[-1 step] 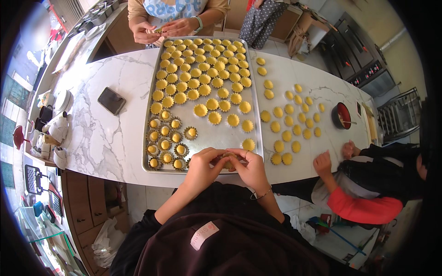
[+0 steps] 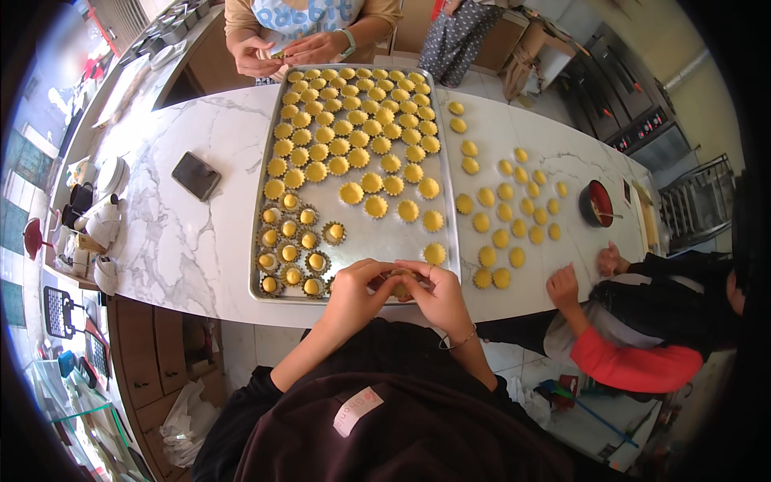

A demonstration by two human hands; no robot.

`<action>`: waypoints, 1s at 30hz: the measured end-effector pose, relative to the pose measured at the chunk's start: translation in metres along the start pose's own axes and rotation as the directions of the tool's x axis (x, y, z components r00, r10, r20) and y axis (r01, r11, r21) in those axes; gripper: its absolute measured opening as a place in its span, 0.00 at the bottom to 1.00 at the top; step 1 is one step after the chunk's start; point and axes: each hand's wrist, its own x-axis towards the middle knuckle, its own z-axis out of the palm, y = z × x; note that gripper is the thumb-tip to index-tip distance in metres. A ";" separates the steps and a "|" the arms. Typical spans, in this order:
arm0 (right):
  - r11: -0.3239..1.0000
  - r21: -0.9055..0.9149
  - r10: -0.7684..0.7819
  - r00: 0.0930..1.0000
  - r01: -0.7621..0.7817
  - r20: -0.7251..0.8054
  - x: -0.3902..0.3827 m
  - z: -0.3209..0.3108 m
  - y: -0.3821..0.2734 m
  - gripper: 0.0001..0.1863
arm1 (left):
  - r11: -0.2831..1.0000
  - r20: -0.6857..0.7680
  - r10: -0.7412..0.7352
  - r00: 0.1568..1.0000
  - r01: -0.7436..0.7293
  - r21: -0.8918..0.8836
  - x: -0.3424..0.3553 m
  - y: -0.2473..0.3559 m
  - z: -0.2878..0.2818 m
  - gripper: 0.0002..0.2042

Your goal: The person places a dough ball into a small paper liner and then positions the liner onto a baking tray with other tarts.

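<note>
Fingers point(image 2: 384, 283) of your left hand point(image 2: 353, 296) and right hand point(image 2: 438, 297) pinch 1 small yellow pastry point(image 2: 399, 285) between them, just below the metal tray point(image 2: 361, 241) on the marble desk point(image 2: 193, 241).

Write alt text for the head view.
Both hands, left hand and right hand, pinch one small pastry over the near edge of a metal tray filled with yellow pastries. More pastries lie on the marble table; other people work around it.
</note>
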 end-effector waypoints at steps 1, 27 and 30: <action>0.997 0.074 0.000 0.998 -0.004 0.059 -0.001 -0.002 0.003 0.15 | 0.998 0.006 -0.027 1.000 0.028 -0.048 -0.001 0.001 0.000 0.09; 0.512 -0.695 -0.303 0.863 0.505 0.404 0.120 0.079 0.050 0.28 | 0.891 -0.433 -0.450 0.781 0.425 -0.159 -0.112 -0.049 -0.079 0.08; 0.616 -0.644 -0.352 0.890 0.453 0.289 0.095 0.060 0.040 0.28 | 0.903 -0.427 -0.430 0.796 0.374 -0.212 -0.110 -0.049 -0.077 0.07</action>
